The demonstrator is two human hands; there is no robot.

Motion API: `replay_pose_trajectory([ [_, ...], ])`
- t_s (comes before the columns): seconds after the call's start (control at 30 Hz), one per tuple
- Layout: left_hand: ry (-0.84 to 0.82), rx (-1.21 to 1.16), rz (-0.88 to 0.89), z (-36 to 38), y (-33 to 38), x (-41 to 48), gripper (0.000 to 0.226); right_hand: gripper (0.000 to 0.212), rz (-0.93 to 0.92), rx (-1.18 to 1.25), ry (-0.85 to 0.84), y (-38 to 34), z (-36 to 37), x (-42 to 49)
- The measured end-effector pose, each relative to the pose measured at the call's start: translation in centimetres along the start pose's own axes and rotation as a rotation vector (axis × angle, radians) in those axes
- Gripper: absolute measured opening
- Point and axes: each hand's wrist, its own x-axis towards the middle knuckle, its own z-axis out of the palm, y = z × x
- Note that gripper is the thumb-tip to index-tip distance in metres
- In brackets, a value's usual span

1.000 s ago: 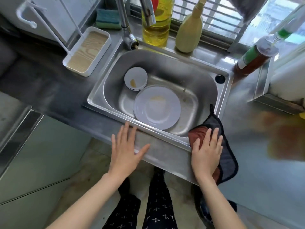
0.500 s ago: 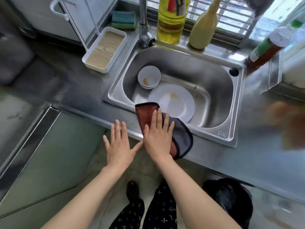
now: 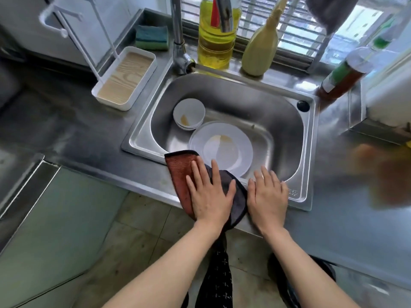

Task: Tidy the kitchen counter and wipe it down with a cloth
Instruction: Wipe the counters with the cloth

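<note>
Cloth (image 3: 180, 172) sits on the front rim of the steel sink (image 3: 308, 152), near its front-left corner. One corner pokes over the basin and the rest droops off the worktop's (image 3: 77, 138) front edge. It's fuzzy rust-brown on one face, dark grey on the other, with dark piping.

Left hand (image 3: 210, 194) lies flat on it, fingers straight and a bit spread, pressing rather than gripping. Right hand (image 3: 268, 196) is just beside it, flat on the bare front rim, holding nothing.

In the basin there's a white round plate (image 3: 222, 147) with a brownish smear, and stacked small white bowls (image 3: 189, 113) touching its back-left edge. Along the back edge are a chrome tap (image 3: 178, 41), a clear bottle of yellow liquid (image 3: 213, 47), a cream squeeze bottle (image 3: 260, 47) and a green sponge (image 3: 152, 37). A white tray with a wood-grain base (image 3: 125, 78) sits left of the sink.

There's stamped lettering on the rim (image 3: 292, 192), too blurry to read.
</note>
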Motion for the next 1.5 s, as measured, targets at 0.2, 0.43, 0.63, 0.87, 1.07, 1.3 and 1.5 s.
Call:
replay_pose_trajectory([
  [0.2, 0.067, 0.078, 0.007, -1.4, -7.3, 4.0, 0.073, 0.057, -0.065, -0.033, 0.007, 0.4, 0.1, 0.0],
  [0.43, 0.133, 0.041, -0.13, -3.5, -11.2, 5.7, 0.075, 0.054, -0.041, -0.072, 0.003, 0.0, -0.2, 0.0],
  [0.63, 0.106, 0.085, -0.082, -3.3, -11.6, 3.5, 0.073, 0.06, -0.135, -0.042, -0.024, -4.3, 0.0, -0.5],
  [0.87, 0.146, 0.075, -0.146, -6.4, -19.3, 8.7, 0.069, 0.047, -0.349, -0.028, -0.066, -11.5, 2.6, 0.0],
  [1.07, 0.145, 0.045, -0.151, -6.2, -18.3, 8.0, 0.08, 0.046, -0.352, -0.05, -0.025, -11.5, 2.7, 0.1],
  [1.3, 0.083, 0.112, 0.007, -6.1, -18.5, 7.6, 0.086, 0.048, -0.351, -0.064, -0.026, -11.6, 2.7, 0.2],
  [1.5, 0.147, 0.077, -0.079, -7.4, -20.9, 10.1, 0.081, 0.048, -0.349, -0.053, -0.009, -11.4, 2.9, 0.1],
])
